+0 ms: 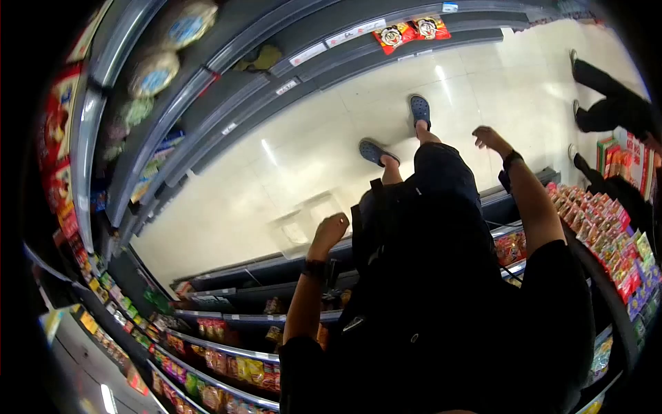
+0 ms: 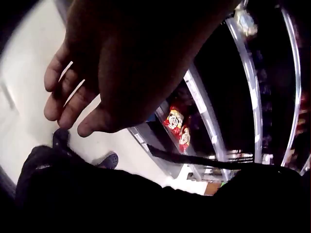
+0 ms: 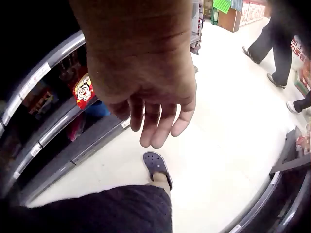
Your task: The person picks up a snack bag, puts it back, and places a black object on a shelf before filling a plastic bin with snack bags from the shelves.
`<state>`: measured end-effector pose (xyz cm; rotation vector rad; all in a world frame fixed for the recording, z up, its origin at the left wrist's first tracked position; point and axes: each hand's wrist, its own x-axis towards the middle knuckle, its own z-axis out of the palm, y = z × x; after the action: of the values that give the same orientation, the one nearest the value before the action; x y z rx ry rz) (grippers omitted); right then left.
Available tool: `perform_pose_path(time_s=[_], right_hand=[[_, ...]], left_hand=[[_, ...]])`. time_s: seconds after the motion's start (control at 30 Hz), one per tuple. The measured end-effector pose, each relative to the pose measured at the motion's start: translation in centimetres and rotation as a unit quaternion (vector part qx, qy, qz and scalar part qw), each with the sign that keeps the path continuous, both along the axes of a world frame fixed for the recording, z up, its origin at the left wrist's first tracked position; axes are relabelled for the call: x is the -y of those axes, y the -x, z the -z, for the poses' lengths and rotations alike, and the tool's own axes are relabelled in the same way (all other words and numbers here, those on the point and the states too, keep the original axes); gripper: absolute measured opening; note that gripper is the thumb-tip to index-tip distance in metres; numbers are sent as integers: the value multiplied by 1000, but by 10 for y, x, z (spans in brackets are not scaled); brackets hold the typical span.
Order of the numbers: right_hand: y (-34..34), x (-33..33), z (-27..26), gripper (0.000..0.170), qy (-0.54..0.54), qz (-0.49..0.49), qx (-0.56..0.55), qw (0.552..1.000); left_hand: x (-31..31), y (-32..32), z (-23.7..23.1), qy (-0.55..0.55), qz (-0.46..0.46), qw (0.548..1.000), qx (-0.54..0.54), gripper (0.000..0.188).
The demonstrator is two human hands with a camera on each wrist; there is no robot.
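Nearest to us, below the black sleeves (image 1: 565, 290), hang two empty hands. Our left hand (image 1: 329, 233) has its fingers relaxed and slightly parted in the left wrist view, the grip loose and fairly wide. Our right hand (image 1: 491, 140) droops from the wrist, its fingers gently bent and close together around nothing. We see a dark band (image 1: 315, 269) on the left wrist.

Beside and below the left arm run racks with bright snack packets (image 1: 255, 369); past the right arm, a sloping display of small packets (image 1: 593, 217) curves away. Between the hands we see dark shorts (image 1: 445, 169) and two navy clogs (image 1: 420, 112) on the pale floor (image 1: 227, 193).

Beyond the clogs, well apart from both hands, two snack bags (image 1: 392, 38) sit side by side on a low dark shelf (image 1: 469, 38). They are glossy red with yellow patches, each printed with a white cartoon face outlined in black. Their printed fronts point out over the aisle toward us, and the pair lines up along the shelf's length. In the head view we cannot tell either bag's own long axis; in the right wrist view, the one showing looks taller than wide and leans slightly.

Off to the far right we see someone's dark trousers (image 1: 600, 76).
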<state>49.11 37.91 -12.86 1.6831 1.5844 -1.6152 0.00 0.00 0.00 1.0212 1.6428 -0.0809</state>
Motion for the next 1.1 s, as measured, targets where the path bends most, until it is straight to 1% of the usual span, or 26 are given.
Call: perform_pose_path(time_s=[0.03,0.07,0.1,0.13,0.17,0.2,0.23,0.27,0.3,0.33,0.43,0.5,0.53,0.57,0.6,0.63,0.67,0.7,0.73,0.77,0.8,0.9,0.93,1.03,1.07,1.1], right_hand=[[3,4,6,31,-5,15,-2,1000],[6,-7,27,28,-10,50,-69,996],[-14,25,67,28,15,47,-101,994],[-11,-2,71,29,1,69,-99,993],[-8,-20,84,29,5,88,-150,985],[18,-56,96,29,-22,110,-141,984],[35,-63,83,20,-68,99,-148,982],[44,-74,105,20,-58,102,-219,969],[50,-88,141,24,-43,107,-243,963],[72,-100,131,29,-36,105,-214,971],[129,-141,149,24,-2,170,-261,950],[159,-157,174,20,-14,286,-276,918],[170,-167,172,21,-69,265,-284,919],[185,-175,181,27,-20,328,-249,911],[192,-178,194,32,-70,305,-273,910],[202,-184,205,41,-48,317,-257,912],[212,-191,214,51,-25,330,-241,912],[218,-191,205,61,7,376,-224,899],[224,-193,209,66,32,399,-235,886],[230,-196,214,70,57,423,-247,870],[236,-198,221,76,81,447,-258,853],[245,-204,230,80,125,512,-315,789],[250,-206,229,72,118,557,-325,755],[261,-211,215,54,118,592,-427,673],[266,-214,204,35,121,628,-403,655],[269,-211,204,33,130,630,-411,646]], left_hand=[[-24,13,6,-27,50,997,-51,26],[-49,26,13,-53,45,996,-60,25],[-53,2,-1,-28,60,995,-72,24],[-103,-7,2,-25,68,995,-67,23],[-131,-11,23,-92,70,992,-49,24],[-184,-10,41,-90,81,990,-65,25],[-206,-15,60,-103,49,993,-31,25],[-226,-12,91,-140,21,990,14,26],[-255,-14,115,-84,-15,996,33,29],[-283,-24,130,-64,-46,996,47,32],[-375,-48,164,-58,-129,987,72,39],[-419,-58,213,-89,-187,973,100,44],[-439,-58,244,-116,-196,971,69,47],[-455,-61,276,-144,-213,966,41,49],[-470,-60,300,-156,-199,967,1,53],[-485,-57,327,-172,-189,966,-38,56],[-485,-45,377,-149,-208,964,-75,64],[-494,-59,370,-135,-285,949,-10,65],[-501,-81,340,-117,-360,924,52,66],[-506,-91,325,-98,-430,890,113,68],[-510,-90,328,-111,-456,864,181,68],[-521,-83,336,-106,-450,844,271,55],[-526,-77,341,-103,-441,843,289,43],[-525,-72,349,-127,-431,841,301,37],[-525,-69,348,-144,-424,843,298,33],[-523,-68,338,-144,-403,861,274,32]])
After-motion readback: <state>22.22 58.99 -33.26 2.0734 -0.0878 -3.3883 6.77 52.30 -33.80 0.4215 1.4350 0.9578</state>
